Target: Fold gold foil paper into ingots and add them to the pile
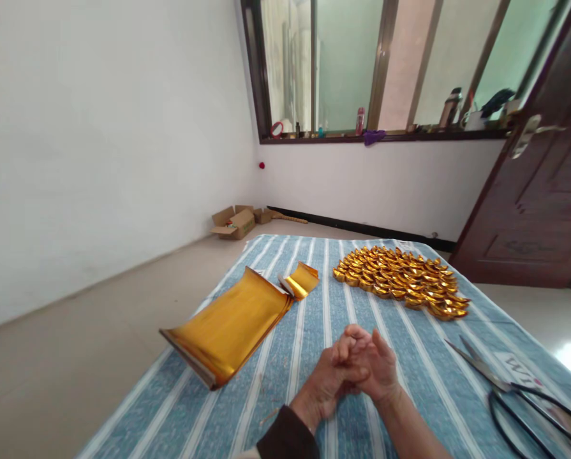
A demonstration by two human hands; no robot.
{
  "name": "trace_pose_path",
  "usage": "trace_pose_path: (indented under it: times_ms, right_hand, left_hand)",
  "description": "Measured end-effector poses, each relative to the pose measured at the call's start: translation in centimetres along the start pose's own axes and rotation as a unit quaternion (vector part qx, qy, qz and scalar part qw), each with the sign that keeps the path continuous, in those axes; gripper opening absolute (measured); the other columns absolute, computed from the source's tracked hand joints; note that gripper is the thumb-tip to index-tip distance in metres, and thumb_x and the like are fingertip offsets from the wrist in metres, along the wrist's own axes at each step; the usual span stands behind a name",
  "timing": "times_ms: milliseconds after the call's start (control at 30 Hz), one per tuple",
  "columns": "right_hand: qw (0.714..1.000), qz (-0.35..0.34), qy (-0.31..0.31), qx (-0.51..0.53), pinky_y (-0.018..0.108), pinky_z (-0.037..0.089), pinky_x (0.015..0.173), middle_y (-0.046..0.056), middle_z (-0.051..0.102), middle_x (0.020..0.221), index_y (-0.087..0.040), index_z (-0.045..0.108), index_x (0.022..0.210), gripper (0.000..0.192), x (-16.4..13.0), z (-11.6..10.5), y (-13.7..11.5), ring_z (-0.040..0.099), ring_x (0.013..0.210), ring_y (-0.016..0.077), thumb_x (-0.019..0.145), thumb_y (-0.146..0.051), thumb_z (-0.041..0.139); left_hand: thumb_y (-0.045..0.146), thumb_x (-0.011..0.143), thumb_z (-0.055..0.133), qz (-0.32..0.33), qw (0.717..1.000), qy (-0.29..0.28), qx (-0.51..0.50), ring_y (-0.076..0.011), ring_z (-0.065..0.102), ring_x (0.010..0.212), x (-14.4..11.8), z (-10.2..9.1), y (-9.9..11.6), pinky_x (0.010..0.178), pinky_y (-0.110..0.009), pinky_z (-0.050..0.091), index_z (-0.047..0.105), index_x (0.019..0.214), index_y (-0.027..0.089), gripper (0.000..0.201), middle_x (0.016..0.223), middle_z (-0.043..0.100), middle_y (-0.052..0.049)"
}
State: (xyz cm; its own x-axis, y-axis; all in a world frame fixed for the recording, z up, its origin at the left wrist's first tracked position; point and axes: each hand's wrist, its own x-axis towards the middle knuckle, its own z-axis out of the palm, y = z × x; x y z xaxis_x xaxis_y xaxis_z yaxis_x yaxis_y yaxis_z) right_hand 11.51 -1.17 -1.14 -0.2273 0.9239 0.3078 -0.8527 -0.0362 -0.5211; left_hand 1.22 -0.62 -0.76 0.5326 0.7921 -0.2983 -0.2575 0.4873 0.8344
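My left hand [327, 384], in a dark sleeve, is clasped with my right hand [379, 371] above the near middle of the striped cloth. The fingers of both hands are bent and pressed against each other. My right thumb points upward, and part of the right palm shows. Between the hands I see no object, though some of the fingers are hidden. To the left lies a stack of gold foil paper sheets [235, 319] with curled edges. Touching its far corner is a smaller stack of gold foil paper [303, 280]. Black-handled scissors [503, 384] rest partly open at the right.
Many folded gold paper ingots [400, 277] are massed at the far right of the blue striped cloth [266, 395]. An open cardboard box [235, 223] stands on the floor by the wall. A brown door [529, 210] is at the right, and bottles line the windowsill.
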Motion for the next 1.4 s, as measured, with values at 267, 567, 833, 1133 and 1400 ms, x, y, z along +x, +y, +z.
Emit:
trace_pose_path:
  times_ms: [267, 567, 833, 1133, 1400]
  right_hand:
    - [0.991, -0.026, 0.128, -0.022, 0.033, 0.046, 0.071, 0.004, 0.069, 0.064, -0.021, 0.076, 0.089, 0.035, 0.1, -3.2, -1.5, 0.063, 0.069, 0.0191, 0.077, -0.054, 0.071]
    - [0.979, -0.022, 0.203, -0.03, 0.032, 0.046, 0.066, 0.0, 0.067, 0.059, -0.021, 0.074, 0.082, 0.034, 0.7, -4.0, -0.8, 0.063, 0.064, 0.0166, 0.072, -0.053, 0.077]
    - [0.979, -0.006, 0.2, -0.036, 0.031, 0.047, 0.064, 0.002, 0.07, 0.06, -0.019, 0.075, 0.081, 0.033, 0.8, -3.7, -0.6, 0.064, 0.061, 0.0167, 0.071, -0.05, 0.078]
    - [0.974, -0.022, 0.215, -0.069, 0.032, 0.048, 0.063, 0.003, 0.07, 0.06, -0.018, 0.075, 0.082, 0.034, 0.7, -3.9, -0.8, 0.065, 0.061, 0.0176, 0.071, -0.05, 0.078]
    - [0.824, -0.125, 0.424, -0.355, 0.032, 0.049, 0.062, 0.003, 0.068, 0.057, -0.016, 0.072, 0.074, 0.042, 0.5, -6.0, -2.8, 0.062, 0.057, 0.0187, 0.057, -0.052, 0.084]
  left_hand:
    - [0.016, 0.068, 0.066, 0.121, 0.855, 0.125, 0.488, -0.0166, 0.056, 0.059, 2.2, -2.8, 3.4, 0.059, -0.029, 0.044, 0.059, 0.067, 0.017, 0.006, 0.062, 0.057, 0.0]
    - [0.009, 0.076, 0.06, 0.261, 0.731, 0.171, 0.607, -0.0373, 0.042, 0.119, 8.7, -6.6, 10.1, 0.11, -0.057, 0.014, 0.062, 0.067, 0.017, 0.012, 0.086, 0.061, -0.014]
    - [0.024, 0.074, 0.074, 0.29, 0.761, 0.137, 0.564, -0.0286, 0.054, 0.083, 10.2, -9.1, 8.8, 0.102, -0.053, 0.027, 0.029, 0.041, 0.024, 0.056, 0.047, 0.027, 0.002]
    - [0.037, 0.08, 0.064, 0.332, 0.785, 0.062, 0.519, -0.029, 0.052, 0.081, 6.0, -6.6, 5.3, 0.113, -0.051, 0.018, 0.03, 0.049, 0.028, 0.047, 0.051, 0.035, 0.0]
    - [0.021, 0.087, 0.053, 0.336, 0.76, -0.037, 0.556, -0.0278, 0.055, 0.079, 0.6, -5.4, 2.3, 0.115, -0.058, 0.016, 0.056, 0.064, 0.025, 0.023, 0.065, 0.055, -0.005]
